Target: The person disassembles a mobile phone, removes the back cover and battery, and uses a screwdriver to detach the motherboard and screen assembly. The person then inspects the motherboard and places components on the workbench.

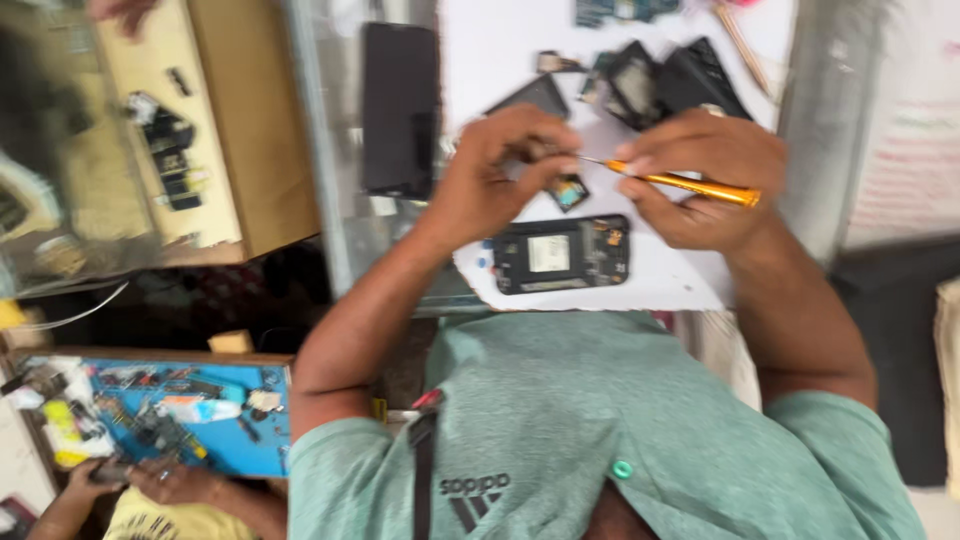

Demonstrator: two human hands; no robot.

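Fingertips (560, 160) pinching small part, screwdriver (690, 184) touching

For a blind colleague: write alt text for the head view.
Left hand pinches a small part while the right hand points an orange screwdriver at it, above an opened phone frame on a white mat.

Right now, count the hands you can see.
4. The left hand and the right hand holding an orange screwdriver work above the white mat; another person's hand bottom left; a fourth hand, partly cut off, top left.
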